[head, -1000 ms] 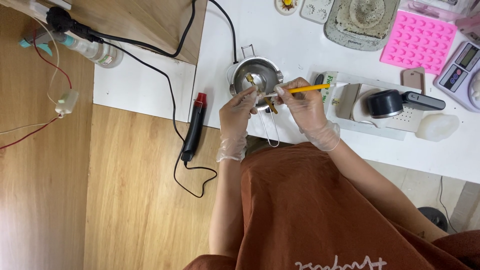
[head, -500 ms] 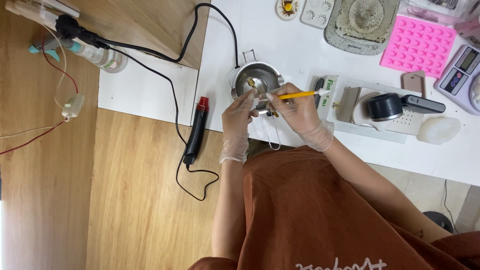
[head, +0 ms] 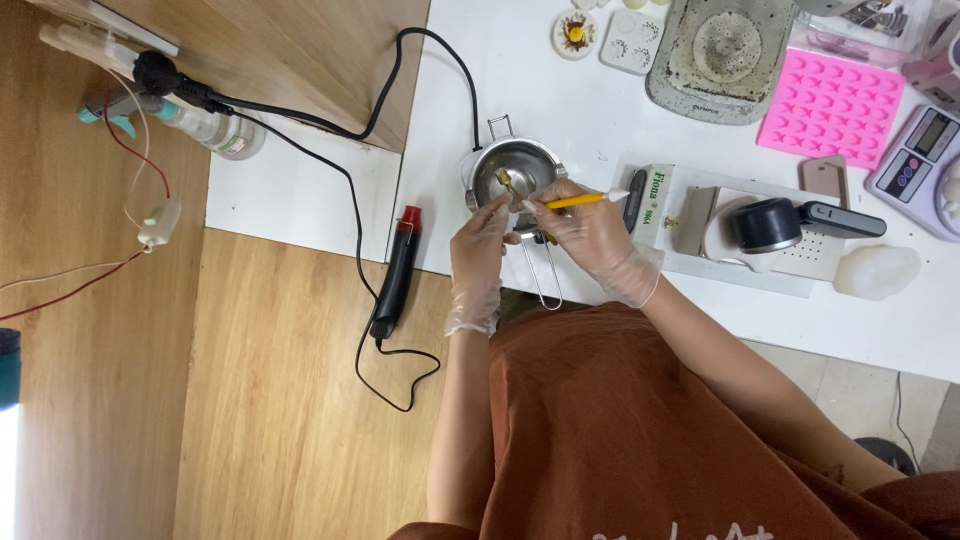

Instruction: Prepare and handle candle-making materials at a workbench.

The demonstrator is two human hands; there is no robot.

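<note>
from the head view, your gloved right hand (head: 596,238) pinches a yellow brush (head: 585,200), its tip pointing to nine o'clock over the steel melting pot (head: 515,172) on the white table (head: 560,90). your gloved left hand (head: 482,240), at the pot's six o'clock, closes on a small piece too small to make out. a black heat gun (head: 393,272) lies at nine o'clock.

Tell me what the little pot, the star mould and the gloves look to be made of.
Pot: polished metal, likely stainless steel; it reflects light, with a wire handle.
Mould: matte pink, probably silicone; soft-looking pressed cavities.
Gloves, left hand and right hand: thin clear plastic; skin shows through, cuffs wrinkle.
</note>
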